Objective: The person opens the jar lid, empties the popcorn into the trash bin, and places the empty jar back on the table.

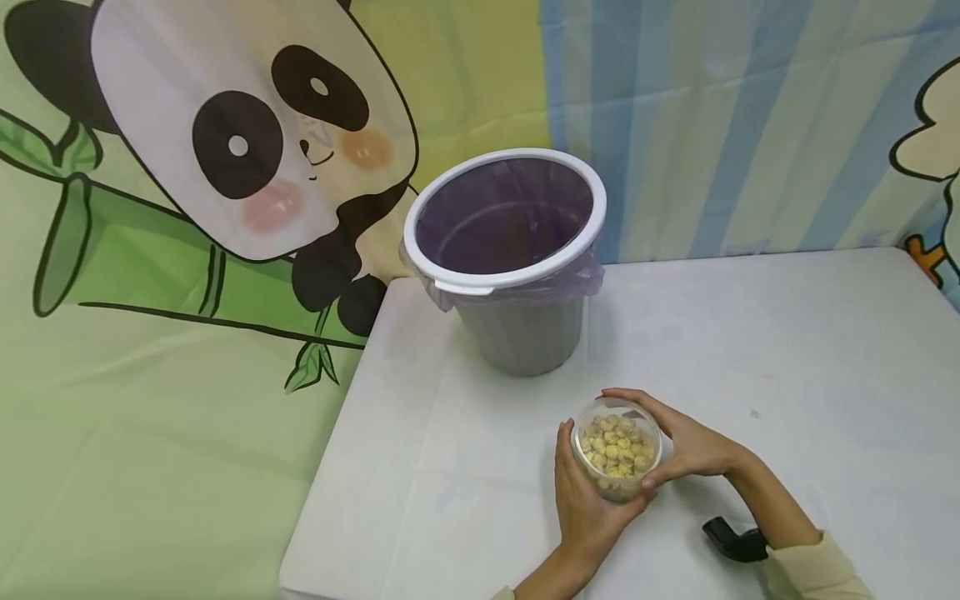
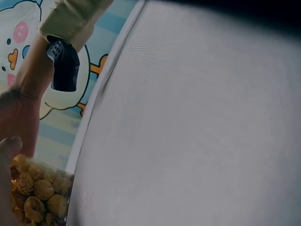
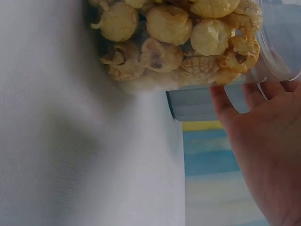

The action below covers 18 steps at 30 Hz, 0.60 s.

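Observation:
A round clear plastic tub [image 1: 617, 492] of pale yellow popcorn [image 1: 617, 444] stands near the front of the white table. My left hand [image 1: 588, 504] grips it from the left and front, its thumb reaching towards the right side. From the right, my right hand [image 1: 693, 442] holds it near the top, fingers round the far rim and thumb at the near side. In the right wrist view, the round caramel-coated popcorn pieces [image 3: 169, 23] show through the wall, with my right fingers at the clear upper part. The left wrist view catches only part of the tub, beside my left thumb.
Behind the tub stands a grey bin [image 1: 525, 333] with a white rim and a purple liner [image 1: 510, 208]. A black device [image 1: 735, 542] sits at my right wrist. Printed cloth [image 1: 675, 125] with stripes and a panda hangs behind the white table [image 1: 787, 350].

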### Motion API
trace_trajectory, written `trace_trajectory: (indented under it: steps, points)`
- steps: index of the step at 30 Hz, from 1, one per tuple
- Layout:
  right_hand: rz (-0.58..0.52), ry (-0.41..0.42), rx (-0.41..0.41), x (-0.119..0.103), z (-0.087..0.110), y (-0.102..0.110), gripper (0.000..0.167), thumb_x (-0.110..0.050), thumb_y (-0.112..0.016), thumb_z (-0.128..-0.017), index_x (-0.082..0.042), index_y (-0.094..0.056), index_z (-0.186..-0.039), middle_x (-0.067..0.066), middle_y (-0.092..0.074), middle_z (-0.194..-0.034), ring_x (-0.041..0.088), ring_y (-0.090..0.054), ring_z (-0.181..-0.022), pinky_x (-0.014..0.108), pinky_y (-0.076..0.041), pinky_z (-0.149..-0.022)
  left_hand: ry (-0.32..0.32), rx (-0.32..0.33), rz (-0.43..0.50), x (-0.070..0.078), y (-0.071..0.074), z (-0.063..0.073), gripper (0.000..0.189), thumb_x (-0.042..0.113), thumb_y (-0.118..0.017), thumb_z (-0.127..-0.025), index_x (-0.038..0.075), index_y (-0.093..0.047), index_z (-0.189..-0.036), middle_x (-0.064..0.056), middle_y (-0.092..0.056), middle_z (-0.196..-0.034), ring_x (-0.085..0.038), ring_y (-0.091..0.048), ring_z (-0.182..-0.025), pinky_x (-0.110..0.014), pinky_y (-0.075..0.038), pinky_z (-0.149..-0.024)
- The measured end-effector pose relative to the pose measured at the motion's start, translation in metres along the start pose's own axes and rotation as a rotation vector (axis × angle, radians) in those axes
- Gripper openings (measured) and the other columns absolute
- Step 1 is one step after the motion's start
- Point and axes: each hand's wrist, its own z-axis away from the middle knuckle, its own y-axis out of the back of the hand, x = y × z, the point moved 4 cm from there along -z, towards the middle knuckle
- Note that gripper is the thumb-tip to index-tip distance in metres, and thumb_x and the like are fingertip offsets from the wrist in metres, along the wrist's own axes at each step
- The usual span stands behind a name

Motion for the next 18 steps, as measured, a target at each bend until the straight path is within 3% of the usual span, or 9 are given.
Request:
trace_trajectory:
  steps: [4, 14, 18]
  points:
    - [-0.016, 0.029, 0.002, 0.002, 0.001, 0.002, 0.108, -0.008, -0.083, -0.059, -0.006, -0.019, -0.146, 0.013, -0.029, -0.146, 0.040, -0.030, -0.128, 0.066, -0.023, -0.091, -0.009, 0.010, 0.013, 0.002, -0.005, 0.001, 0.115, 0.057, -0.075, -0.062, -0.009, -0.020, -0.139, -0.014, -0.033, -0.140, -0.026, -0.040, -0.124, -0.044, -0.044, -0.090]
    - [-0.104, 0.041, 0.016, 0.014, 0.003, 0.012, 0.103, -0.004, -0.078, -0.062, -0.005, -0.018, -0.146, 0.016, -0.027, -0.145, 0.036, -0.029, -0.128, 0.060, -0.029, -0.092, 0.030, 0.017, 0.024, 0.004, -0.016, -0.001, 0.113, 0.055, -0.077, -0.062, -0.004, -0.021, -0.140, -0.009, -0.034, -0.139, -0.021, -0.041, -0.123, -0.038, -0.044, -0.092]
    - [-0.128, 0.050, 0.015, 0.017, 0.005, 0.014, 0.102, -0.004, -0.076, -0.064, -0.004, -0.016, -0.146, 0.018, -0.025, -0.146, 0.030, -0.029, -0.130, 0.046, -0.033, -0.097, 0.036, 0.013, 0.051, 0.006, -0.017, -0.003, 0.112, 0.054, -0.077, -0.062, -0.004, -0.021, -0.140, -0.008, -0.034, -0.139, -0.021, -0.041, -0.123, -0.037, -0.043, -0.093]
